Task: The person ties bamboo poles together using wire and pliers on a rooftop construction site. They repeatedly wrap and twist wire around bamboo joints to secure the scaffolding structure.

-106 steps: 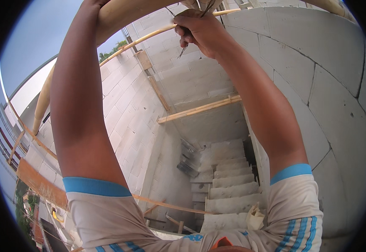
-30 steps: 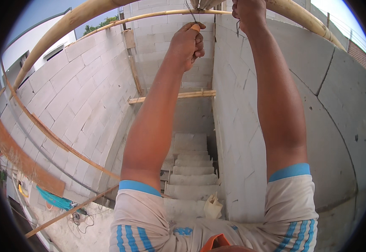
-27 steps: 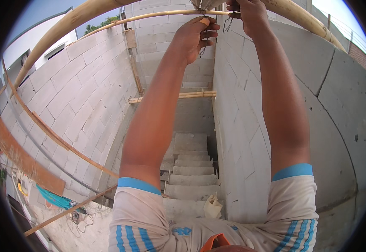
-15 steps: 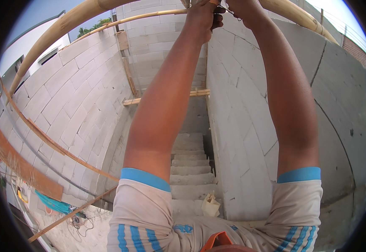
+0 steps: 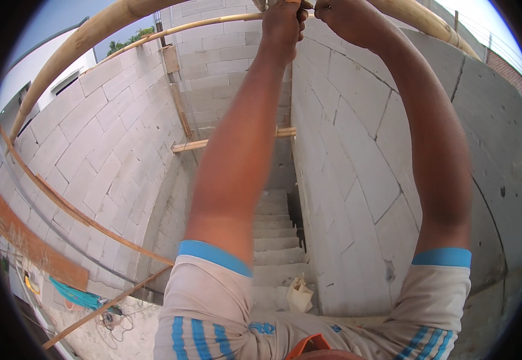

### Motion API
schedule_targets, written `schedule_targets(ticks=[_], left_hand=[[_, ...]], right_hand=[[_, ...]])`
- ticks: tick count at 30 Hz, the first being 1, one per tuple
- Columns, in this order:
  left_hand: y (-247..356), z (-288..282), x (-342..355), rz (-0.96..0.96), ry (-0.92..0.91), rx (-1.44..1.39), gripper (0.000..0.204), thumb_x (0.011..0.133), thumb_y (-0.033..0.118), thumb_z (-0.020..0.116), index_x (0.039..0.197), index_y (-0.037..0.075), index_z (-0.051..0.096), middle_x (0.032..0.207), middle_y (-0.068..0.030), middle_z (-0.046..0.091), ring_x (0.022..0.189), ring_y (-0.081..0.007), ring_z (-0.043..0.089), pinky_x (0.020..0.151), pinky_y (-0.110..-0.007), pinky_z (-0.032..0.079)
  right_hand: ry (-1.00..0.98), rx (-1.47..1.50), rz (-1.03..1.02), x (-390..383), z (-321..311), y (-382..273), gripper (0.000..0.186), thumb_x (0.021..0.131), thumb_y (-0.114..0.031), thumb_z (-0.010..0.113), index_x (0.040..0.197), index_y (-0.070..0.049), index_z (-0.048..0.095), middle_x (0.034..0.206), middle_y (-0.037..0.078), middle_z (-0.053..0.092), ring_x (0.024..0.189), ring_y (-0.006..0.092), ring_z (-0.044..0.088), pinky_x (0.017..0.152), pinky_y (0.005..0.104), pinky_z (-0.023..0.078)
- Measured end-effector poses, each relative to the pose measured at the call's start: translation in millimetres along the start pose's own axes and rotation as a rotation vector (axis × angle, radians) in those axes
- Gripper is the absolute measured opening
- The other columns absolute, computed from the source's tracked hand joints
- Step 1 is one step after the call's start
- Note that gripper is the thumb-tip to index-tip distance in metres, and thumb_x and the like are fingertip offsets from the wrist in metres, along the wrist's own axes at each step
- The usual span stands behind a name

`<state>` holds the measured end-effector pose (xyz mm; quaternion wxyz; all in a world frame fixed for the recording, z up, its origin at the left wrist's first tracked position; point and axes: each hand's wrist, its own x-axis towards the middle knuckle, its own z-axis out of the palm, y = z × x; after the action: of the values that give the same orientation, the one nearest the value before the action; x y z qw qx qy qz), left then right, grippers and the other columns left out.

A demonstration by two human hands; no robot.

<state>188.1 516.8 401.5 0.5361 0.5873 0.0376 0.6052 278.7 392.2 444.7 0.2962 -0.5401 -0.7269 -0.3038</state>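
High at 12 o'clock, a short stretch of thin dark wire (image 5: 310, 8) shows between two raised hands, at 3 o'clock from the left hand (image 5: 280, 27) and 9 from the right hand (image 5: 351, 23), its line roughly level. Right fingers appear to pinch it; left fingers curl, their hold hidden. The left arm reaches nearly straight; the right elbow bends toward 4 o'clock.

We are looking out from the left of two fisheye cameras on the person's head, facing forward and steeply down. We are seeing the shirt (image 5: 210, 294) and arms (image 5: 231, 162) close up, the left hand (image 5: 282, 33) and right hand (image 5: 351, 21) at the top edge, and the stairs (image 5: 279, 243) farther below. The lens is bending the pole (image 5: 63, 54) near its rim.
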Motion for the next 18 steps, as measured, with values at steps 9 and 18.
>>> schedule_targets(ticks=[9, 18], left_hand=[[0.1, -7.2, 1.7, 0.169, 0.006, 0.248, 0.021, 0.091, 0.029, 0.053, 0.083, 0.010, 0.059, 0.056, 0.0065, 0.040, 0.042, -0.0042, 0.033, 0.036, -0.022, 0.027], [32.3, -8.3, -9.9, 0.029, 0.037, 0.374, 0.020, 0.092, 0.026, 0.051, 0.085, 0.009, 0.058, 0.056, 0.0053, 0.040, 0.041, -0.0055, 0.032, 0.036, -0.023, 0.025]], right_hand=[[0.059, -0.237, 0.008, 16.4, -26.9, -4.1, 0.017, 0.084, -0.006, 0.047, 0.087, 0.002, 0.061, 0.087, 0.023, 0.064, 0.085, 0.0353, 0.062, 0.077, 0.0423, 0.049], [0.349, -0.272, 0.018, 15.8, -3.9, 20.3, 0.016, 0.085, -0.011, 0.046, 0.082, -0.004, 0.060, 0.079, 0.021, 0.063, 0.082, 0.0371, 0.062, 0.072, 0.0460, 0.048]])
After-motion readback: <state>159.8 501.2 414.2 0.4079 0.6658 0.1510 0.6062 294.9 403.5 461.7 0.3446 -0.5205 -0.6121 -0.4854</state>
